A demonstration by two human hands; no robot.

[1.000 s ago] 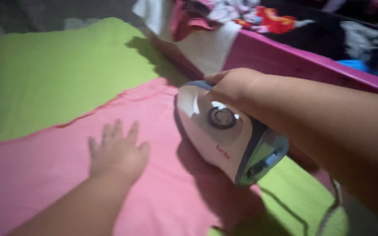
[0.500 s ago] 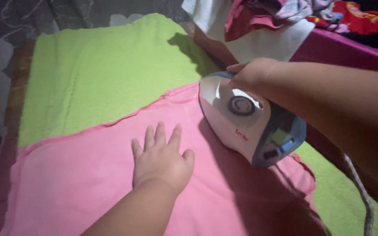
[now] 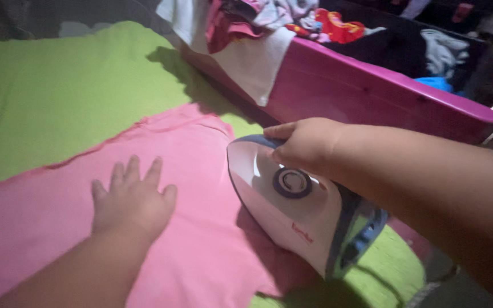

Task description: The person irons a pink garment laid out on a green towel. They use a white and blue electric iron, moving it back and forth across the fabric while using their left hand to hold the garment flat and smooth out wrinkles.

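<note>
A white and blue clothes iron (image 3: 298,211) rests on a pink cloth (image 3: 201,171) spread over a green towel (image 3: 58,97). My right hand (image 3: 306,145) is closed around the iron's handle, near its pointed front. My left hand (image 3: 129,197) lies flat on the pink cloth to the left of the iron, fingers spread, palm down, holding nothing.
A magenta plastic tub (image 3: 372,94) full of mixed clothes stands behind the iron, with a white garment (image 3: 258,54) hanging over its rim. The iron's cord (image 3: 423,294) trails off at the lower right. The green towel stretches away to the far left.
The iron has slid back towards me along the pink cloth with my right hand. My left hand stays flat on the cloth. The camera view shifted.
</note>
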